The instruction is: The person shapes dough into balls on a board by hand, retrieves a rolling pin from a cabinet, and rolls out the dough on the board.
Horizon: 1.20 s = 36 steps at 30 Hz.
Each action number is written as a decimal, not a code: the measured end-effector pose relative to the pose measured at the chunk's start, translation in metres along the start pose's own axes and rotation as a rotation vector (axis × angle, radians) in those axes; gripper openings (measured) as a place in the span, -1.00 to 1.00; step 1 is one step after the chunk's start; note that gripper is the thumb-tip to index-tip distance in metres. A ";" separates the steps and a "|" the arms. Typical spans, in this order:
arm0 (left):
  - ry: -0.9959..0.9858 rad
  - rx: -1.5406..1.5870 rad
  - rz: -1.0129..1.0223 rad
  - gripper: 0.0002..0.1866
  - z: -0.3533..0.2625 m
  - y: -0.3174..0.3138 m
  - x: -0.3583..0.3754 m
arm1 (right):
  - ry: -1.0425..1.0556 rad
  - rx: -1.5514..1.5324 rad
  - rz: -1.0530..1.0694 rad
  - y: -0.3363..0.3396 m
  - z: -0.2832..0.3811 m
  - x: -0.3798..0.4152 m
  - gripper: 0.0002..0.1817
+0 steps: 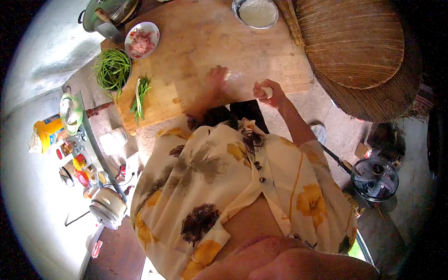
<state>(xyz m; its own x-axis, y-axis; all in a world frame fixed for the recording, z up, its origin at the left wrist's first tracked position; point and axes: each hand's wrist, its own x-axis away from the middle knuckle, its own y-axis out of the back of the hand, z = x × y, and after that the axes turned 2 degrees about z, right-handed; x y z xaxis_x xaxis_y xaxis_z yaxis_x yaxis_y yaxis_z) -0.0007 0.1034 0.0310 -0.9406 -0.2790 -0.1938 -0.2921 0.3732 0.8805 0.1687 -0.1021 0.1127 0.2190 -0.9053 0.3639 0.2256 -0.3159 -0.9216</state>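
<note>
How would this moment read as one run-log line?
left hand: open, at wooden board | right hand: gripping dough | board's left: meat, green beans, green onions | far edge: flour

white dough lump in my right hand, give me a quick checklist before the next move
1. White dough lump in the right hand: ok, held in curled fingers
2. Left hand free: ok, no object visible in it; cannot tell if it presses on the pale wooden board
3. Metal bowl of white powder uncovered: ok, at the board's far side
4. White bowl of pink chopped meat away from the hands: ok, far left
5. Long green onions with white ends off the board: not ok, lying on its left part
6. Wide-bladed cleaver with brown handle steady: cannot tell
</note>
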 end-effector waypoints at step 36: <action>0.372 0.066 0.095 -0.03 -0.019 0.045 0.019 | 0.844 1.858 -0.597 0.024 -0.042 -0.112 -0.62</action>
<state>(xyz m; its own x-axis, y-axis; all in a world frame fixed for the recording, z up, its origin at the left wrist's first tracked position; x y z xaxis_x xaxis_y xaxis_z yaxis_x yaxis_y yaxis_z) -0.0287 0.0977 0.0748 -0.8404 -0.5377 0.0680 -0.2288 0.4658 0.8548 0.1101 -0.0202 0.0444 -0.4703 -0.8726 -0.1317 0.6468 -0.4424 0.6212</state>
